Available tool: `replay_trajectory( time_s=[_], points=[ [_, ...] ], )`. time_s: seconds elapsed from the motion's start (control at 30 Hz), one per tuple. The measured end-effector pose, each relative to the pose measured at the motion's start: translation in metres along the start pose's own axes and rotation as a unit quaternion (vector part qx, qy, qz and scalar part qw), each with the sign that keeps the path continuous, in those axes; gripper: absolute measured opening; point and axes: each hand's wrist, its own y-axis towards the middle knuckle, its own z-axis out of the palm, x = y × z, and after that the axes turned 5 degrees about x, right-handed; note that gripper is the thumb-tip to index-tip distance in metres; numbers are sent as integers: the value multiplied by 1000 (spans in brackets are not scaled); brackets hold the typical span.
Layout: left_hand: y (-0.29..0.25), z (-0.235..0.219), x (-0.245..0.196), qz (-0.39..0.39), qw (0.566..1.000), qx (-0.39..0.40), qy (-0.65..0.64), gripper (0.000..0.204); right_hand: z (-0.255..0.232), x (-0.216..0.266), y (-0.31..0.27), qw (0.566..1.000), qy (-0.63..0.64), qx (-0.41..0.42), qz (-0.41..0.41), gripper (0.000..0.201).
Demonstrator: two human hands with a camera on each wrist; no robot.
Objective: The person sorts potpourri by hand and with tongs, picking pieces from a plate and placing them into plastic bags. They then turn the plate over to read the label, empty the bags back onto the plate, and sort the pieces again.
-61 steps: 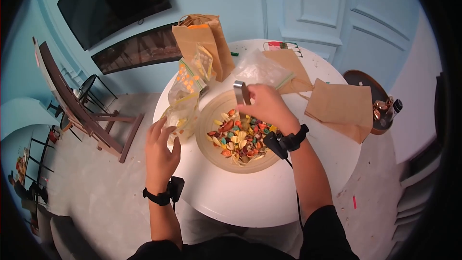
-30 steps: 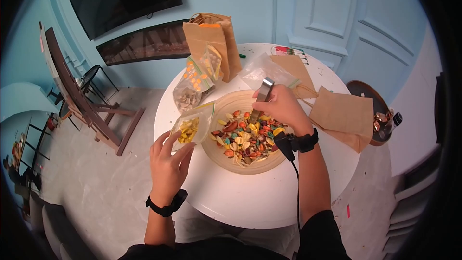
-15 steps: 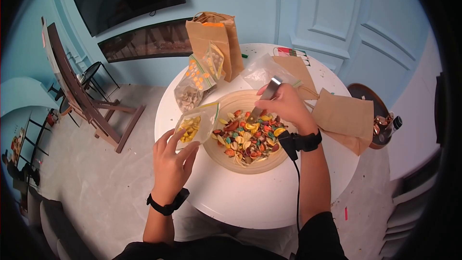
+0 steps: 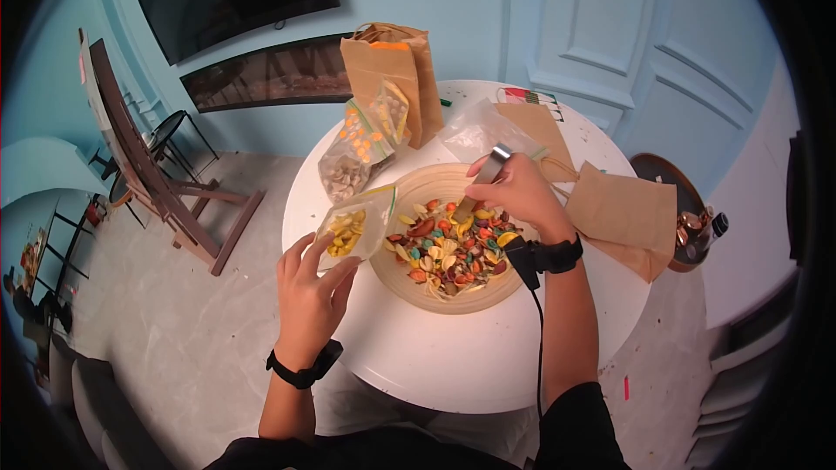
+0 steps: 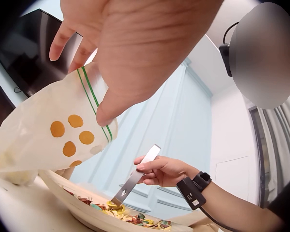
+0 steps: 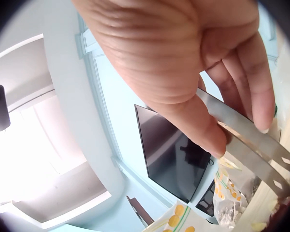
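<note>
My left hand (image 4: 306, 292) holds a clear zip bag (image 4: 375, 211) of yellow dried pieces (image 4: 345, 233) at the left rim of a round wooden bowl (image 4: 389, 280). In the left wrist view, the thumb presses beside the bag's green zip strip (image 5: 92, 94), and orange dots show on its side. My right hand (image 4: 520, 194) pinches metal tongs (image 4: 490, 170) over the bowl. Their tips reach down into colourful dried petals and pods (image 4: 447, 254), at a yellow piece. Both tong arms (image 6: 251, 159) show in the right wrist view.
Behind the bowl to the left stand filled zip bags (image 4: 346, 176) and an upright brown paper bag (image 4: 380, 65). An empty-looking plastic bag (image 4: 488, 129) and flat paper bags (image 4: 623, 213) lie back and right on the white round table (image 4: 418, 357). A side tray with bottles (image 4: 649, 170) stands beyond.
Since two seconds ago, my left hand has taken hold of the zip bag of yellow pieces and brought it to the bowl's rim. The tongs have swung right, tips among the petals.
</note>
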Motion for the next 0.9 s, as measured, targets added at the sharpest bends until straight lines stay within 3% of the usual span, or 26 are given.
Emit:
replay_trajectory(
  time_s=[0.17,0.4,0.5,0.7,0.83,0.9],
  points=[
    [6,-1,-3,6,1000,-5,-1,18,-16,22,-15,993,81,-56,-71,30],
    [18,3,-16,19,1000,13,-6,17,-17,40,-25,980,164,-96,-62,30],
    [21,5,-25,22,1000,19,-7,17,-6,47,-26,963,244,-67,-93,30],
    [22,12,-28,15,1000,-1,-5,17,34,60,-26,973,198,-2,-114,31],
    [21,13,-23,-7,1000,-26,-1,17,2,40,-16,983,126,-101,-90,37],
    [22,13,-22,-3,1000,-30,-7,17,-8,33,-15,990,64,-108,-58,35]
  ],
)
